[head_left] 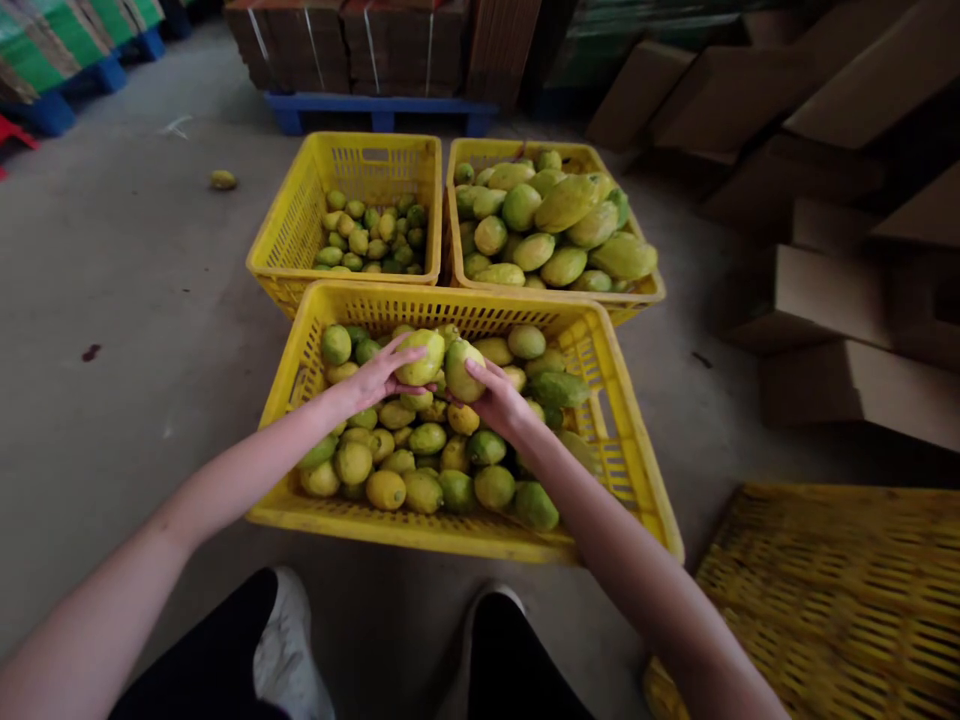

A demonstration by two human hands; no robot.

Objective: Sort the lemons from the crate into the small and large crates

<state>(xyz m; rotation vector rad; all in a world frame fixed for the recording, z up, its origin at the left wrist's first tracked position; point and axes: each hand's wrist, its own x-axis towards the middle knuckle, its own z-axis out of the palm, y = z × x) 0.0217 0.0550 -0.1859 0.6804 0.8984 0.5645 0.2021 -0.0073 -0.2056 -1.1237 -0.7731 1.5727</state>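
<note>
My left hand (382, 375) is closed round a yellow-green lemon (421, 358), its fingers over the top and the thumb side below. Close beside it, my right hand (496, 395) grips a second, paler green lemon (463, 370) with the thumb on its near right side. Both fruits are held above the front yellow crate (465, 540), almost touching each other. Inside that crate lie many lemons (386, 490), some yellow and some green, in a loose layer. My forearms hide part of them.
Behind stand two more yellow crates: the left one (270, 235) holds small green-yellow fruits, the right one (660, 290) larger fruits heaped to the rim. One loose fruit (223, 180) lies on the floor. Cardboard boxes (825, 300) and a yellow crate (840, 590) are at right; a blue pallet (382, 112) is behind.
</note>
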